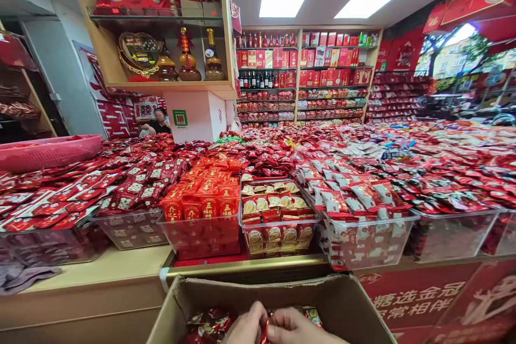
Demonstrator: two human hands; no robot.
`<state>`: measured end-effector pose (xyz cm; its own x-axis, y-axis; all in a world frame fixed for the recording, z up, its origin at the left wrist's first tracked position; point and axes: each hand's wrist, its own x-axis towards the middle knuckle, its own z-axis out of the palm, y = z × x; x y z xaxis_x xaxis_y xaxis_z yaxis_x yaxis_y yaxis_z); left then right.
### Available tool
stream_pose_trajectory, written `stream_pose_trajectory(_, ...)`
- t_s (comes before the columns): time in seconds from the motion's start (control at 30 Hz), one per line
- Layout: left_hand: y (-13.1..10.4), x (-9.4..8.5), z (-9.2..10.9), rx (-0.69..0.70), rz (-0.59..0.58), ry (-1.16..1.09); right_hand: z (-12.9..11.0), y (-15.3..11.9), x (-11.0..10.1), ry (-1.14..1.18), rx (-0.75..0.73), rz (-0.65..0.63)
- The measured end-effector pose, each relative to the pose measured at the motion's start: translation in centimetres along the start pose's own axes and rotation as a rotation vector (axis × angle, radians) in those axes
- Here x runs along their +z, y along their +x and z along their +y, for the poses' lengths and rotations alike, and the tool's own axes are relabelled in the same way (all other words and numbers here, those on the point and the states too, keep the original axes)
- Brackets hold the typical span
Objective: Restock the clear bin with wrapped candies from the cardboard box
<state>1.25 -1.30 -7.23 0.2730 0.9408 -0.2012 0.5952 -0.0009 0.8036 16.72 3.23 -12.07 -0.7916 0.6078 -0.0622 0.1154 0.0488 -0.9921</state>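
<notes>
Over an open cardboard box (337, 306), my left hand (245, 325) and my right hand (297, 328) are close together, fingers pinched. Between their fingertips shows a sliver of a small shiny red packet (265, 331), mostly hidden by the fingers. Both hands appear to grip it. Inside the box lie loose red and gold wrapped packets (209, 325), some covered by my hands. Just beyond the box stands a clear plastic bin (278, 223), filled with neat rows of cream-and-red packets (276, 203).
Clear bins of orange-red packets (209, 199) and white-and-red packets (355, 193) flank the middle one. A pink basket (52, 151) sits far left, a grey cloth (30, 278) on the counter edge. A display cabinet (165, 86) overhangs the left; a person (158, 122) is behind.
</notes>
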Motion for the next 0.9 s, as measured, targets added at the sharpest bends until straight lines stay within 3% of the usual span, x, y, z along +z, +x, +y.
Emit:
stream_pose_trajectory(0.1,-0.3,-0.5,1.2,0.028,0.054,-0.139,-2.5,-0.3,-0.4,-0.142,-0.062,0.221)
stream_pose_trajectory(0.2,-0.7,-1.3,2.8,0.05,0.196,-0.519,-5.4,-0.9,-0.7,-0.294,-0.148,0.415)
stream_pose_trajectory(0.27,-0.8,-1.8,3.7,0.053,0.195,-0.589,-6.7,-1.2,-0.9,-0.353,-0.185,0.49)
stream_pose_trajectory(0.43,-0.8,-1.8,4.6,0.029,0.162,-0.694,-7.2,-1.8,-0.7,-0.406,-0.212,0.564)
stream_pose_trajectory(0.6,-0.9,-0.9,5.1,0.037,0.201,-0.761,-6.6,-1.8,-0.2,-0.274,-0.193,0.644)
stream_pose_trajectory(0.9,-0.8,-0.7,4.0,-0.111,0.174,-0.829,-6.2,-1.9,-0.2,-0.212,-0.209,0.649)
